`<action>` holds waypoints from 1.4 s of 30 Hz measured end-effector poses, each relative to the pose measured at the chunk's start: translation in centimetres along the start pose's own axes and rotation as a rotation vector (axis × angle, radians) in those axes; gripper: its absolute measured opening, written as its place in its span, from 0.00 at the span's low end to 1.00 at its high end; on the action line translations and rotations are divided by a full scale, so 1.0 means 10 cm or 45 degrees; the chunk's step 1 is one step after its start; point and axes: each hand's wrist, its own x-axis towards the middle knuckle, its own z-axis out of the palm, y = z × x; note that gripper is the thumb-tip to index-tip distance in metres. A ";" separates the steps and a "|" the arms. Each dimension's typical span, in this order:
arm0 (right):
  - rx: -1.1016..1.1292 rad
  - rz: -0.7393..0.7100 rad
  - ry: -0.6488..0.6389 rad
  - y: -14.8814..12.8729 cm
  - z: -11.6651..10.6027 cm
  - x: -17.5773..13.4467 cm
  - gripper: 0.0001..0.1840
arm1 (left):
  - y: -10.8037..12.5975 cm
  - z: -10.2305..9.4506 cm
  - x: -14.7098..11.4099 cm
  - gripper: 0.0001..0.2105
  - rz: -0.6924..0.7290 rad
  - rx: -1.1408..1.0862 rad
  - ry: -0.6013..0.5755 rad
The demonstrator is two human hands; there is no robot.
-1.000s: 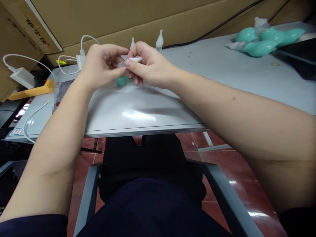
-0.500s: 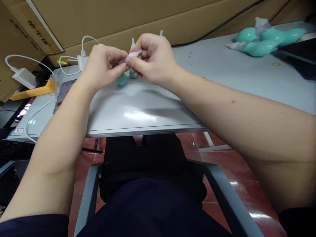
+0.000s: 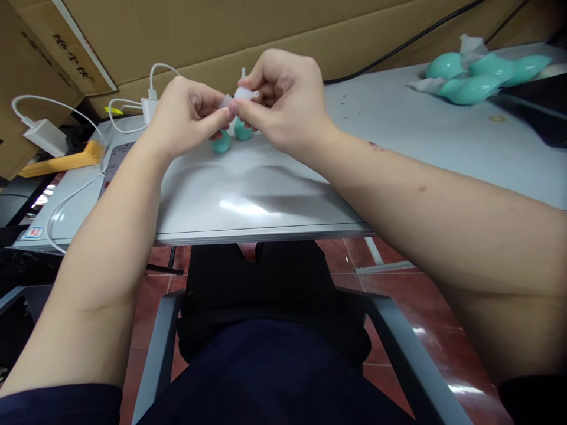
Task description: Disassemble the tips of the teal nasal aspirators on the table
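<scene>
My left hand [image 3: 188, 115] is closed in a pinch on a thin translucent white piece [image 3: 226, 101]. Close against it, my right hand [image 3: 283, 97] pinches a whitish translucent nozzle [image 3: 245, 93], its narrow end pointing right. The fingertips of both hands nearly meet, and I cannot tell whether the two pieces are joined. Just below and behind the fingers, a teal rubber bulb [image 3: 243, 130] stands on the table, with a thin white tip [image 3: 243, 72] rising above it. Another teal bulb [image 3: 221, 143] sits under my left fingers, its top hidden by them.
Several teal bulbs [image 3: 476, 87] with whitish wrapping lie at the table's [image 3: 398, 118] back right, beside a dark flat object [image 3: 538, 112]. A phone [image 3: 116, 162], white chargers [image 3: 45, 139] with cables and a yellow bar [image 3: 62, 162] are at left. Cardboard [image 3: 199, 35] walls the back.
My right hand has risen slightly and turned, showing more of the white nozzle. More of the teal bulb behind the fingers shows. My left hand stays almost in place.
</scene>
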 end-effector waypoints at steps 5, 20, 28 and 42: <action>-0.107 0.023 -0.412 0.02 -0.01 -0.06 0.12 | -0.22 -0.10 0.10 0.28 0.197 -0.074 0.140; -0.468 0.150 -0.799 -0.08 0.03 -0.12 0.11 | -0.82 -0.14 0.46 0.26 0.560 -0.304 0.092; -0.094 0.146 -0.179 -0.02 -0.05 0.03 0.33 | -0.60 -0.08 0.30 0.30 0.496 -0.237 0.067; 0.274 0.432 -0.129 0.05 0.04 -0.03 0.25 | -0.46 -0.01 0.23 0.25 0.466 -0.304 0.112</action>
